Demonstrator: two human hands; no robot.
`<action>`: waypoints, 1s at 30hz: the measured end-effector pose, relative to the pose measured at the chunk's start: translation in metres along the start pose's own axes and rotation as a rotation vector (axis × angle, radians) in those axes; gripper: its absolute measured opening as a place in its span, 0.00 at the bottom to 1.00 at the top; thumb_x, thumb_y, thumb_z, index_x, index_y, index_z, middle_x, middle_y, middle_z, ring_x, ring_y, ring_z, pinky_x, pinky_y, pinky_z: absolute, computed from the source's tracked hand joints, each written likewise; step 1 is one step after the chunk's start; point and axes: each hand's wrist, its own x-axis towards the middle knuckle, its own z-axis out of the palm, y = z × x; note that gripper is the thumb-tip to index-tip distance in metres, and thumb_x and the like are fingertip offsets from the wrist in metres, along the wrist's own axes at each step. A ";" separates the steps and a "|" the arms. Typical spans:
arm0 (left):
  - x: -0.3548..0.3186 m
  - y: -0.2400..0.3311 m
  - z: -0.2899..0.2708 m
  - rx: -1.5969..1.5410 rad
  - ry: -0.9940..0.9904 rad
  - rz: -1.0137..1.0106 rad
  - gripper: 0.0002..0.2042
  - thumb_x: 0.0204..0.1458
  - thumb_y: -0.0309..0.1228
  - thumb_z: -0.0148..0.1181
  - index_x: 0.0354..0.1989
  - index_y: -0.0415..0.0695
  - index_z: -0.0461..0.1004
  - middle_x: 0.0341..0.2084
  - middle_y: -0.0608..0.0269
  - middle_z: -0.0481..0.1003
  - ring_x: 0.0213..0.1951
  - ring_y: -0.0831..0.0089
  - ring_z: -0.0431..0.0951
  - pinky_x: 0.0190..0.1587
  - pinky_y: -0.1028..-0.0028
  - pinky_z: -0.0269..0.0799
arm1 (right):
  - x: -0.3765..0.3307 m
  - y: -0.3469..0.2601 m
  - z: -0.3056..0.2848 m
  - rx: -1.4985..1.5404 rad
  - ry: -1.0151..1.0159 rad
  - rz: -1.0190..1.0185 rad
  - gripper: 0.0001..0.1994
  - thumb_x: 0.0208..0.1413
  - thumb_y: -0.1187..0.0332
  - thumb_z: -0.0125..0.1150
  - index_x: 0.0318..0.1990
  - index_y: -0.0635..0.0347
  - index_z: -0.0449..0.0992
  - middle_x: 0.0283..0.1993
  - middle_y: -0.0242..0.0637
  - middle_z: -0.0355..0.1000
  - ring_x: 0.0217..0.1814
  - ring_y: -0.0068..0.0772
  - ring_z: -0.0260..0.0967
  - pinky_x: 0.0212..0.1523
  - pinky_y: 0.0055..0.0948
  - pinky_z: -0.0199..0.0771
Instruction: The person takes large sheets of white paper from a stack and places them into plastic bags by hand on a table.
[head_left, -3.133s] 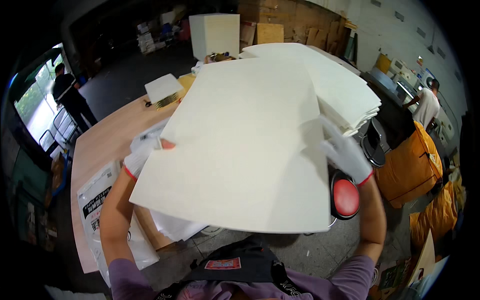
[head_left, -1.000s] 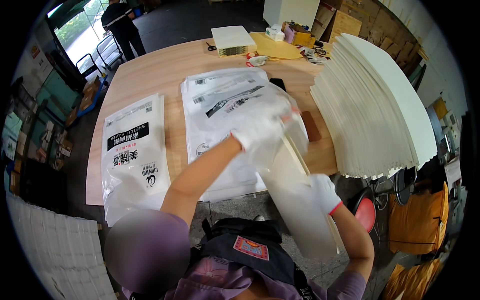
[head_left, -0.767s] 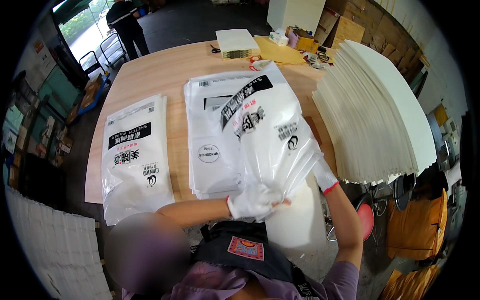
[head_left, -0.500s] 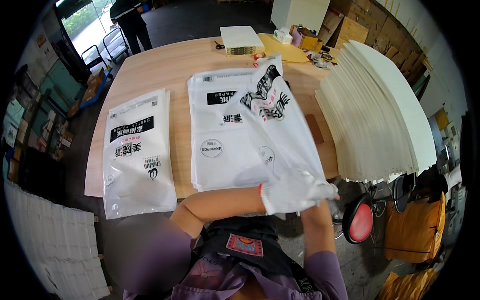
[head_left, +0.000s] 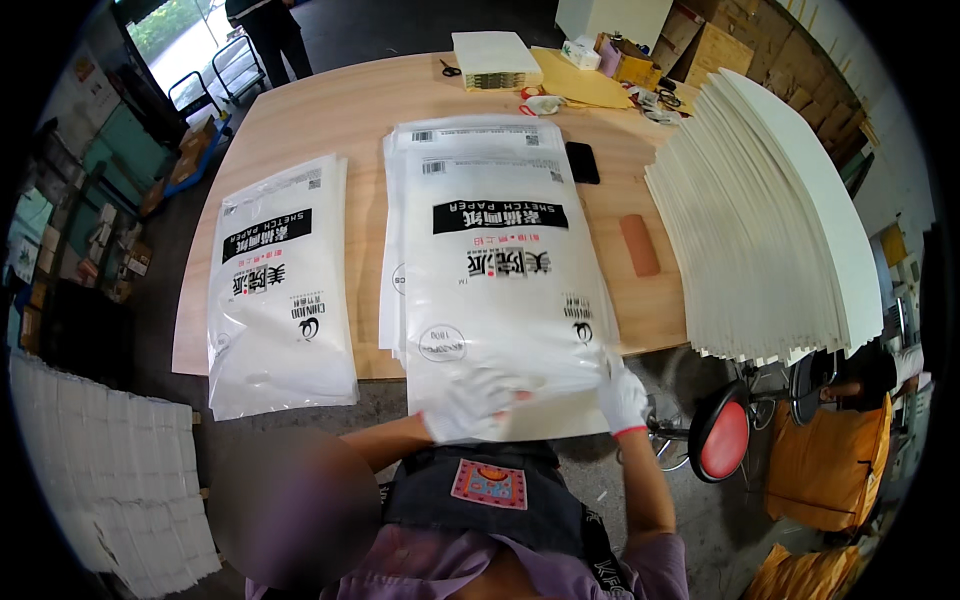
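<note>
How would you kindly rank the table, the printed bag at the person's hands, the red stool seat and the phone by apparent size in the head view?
Largest: table, partly covered
Printed bag
Red stool seat
Smallest: phone

The left hand (head_left: pixel 478 403) blurs, and the top edge crops a person (head_left: pixel 272 40) (head unseen)

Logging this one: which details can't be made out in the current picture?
All in the head view:
Left hand: fingers blurred, so its exact grip is unclear.
Lower bags: mostly hidden by the top bag.
Person at the back: head cut off by the top edge.
Blurred round patch, lower left: masks whatever lies behind it.
</note>
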 end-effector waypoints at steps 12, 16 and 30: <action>-0.154 0.079 -0.068 -0.097 0.073 -1.018 0.07 0.46 0.27 0.61 0.28 0.45 0.67 0.21 0.55 0.70 0.27 0.50 0.73 0.30 0.58 0.69 | -0.055 -0.039 -0.114 -0.311 -1.140 -0.293 0.12 0.52 0.63 0.53 0.39 0.52 0.81 0.34 0.37 0.80 0.32 0.39 0.80 0.28 0.41 0.76; -0.201 0.078 -0.047 -0.181 -0.224 -1.197 0.11 0.45 0.32 0.64 0.34 0.45 0.68 0.29 0.56 0.73 0.34 0.56 0.77 0.35 0.63 0.72 | -0.035 -0.008 -0.094 0.449 -1.514 0.252 0.17 0.54 0.57 0.56 0.39 0.60 0.81 0.34 0.41 0.80 0.33 0.39 0.80 0.33 0.33 0.79; -0.096 -0.040 -0.096 -1.007 0.178 -1.274 0.19 0.58 0.34 0.57 0.55 0.37 0.68 0.43 0.56 0.75 0.45 0.74 0.73 0.48 0.75 0.69 | -0.053 -0.002 0.059 1.478 -0.812 0.733 0.17 0.61 0.70 0.56 0.57 0.61 0.69 0.48 0.31 0.73 0.46 0.24 0.70 0.45 0.26 0.72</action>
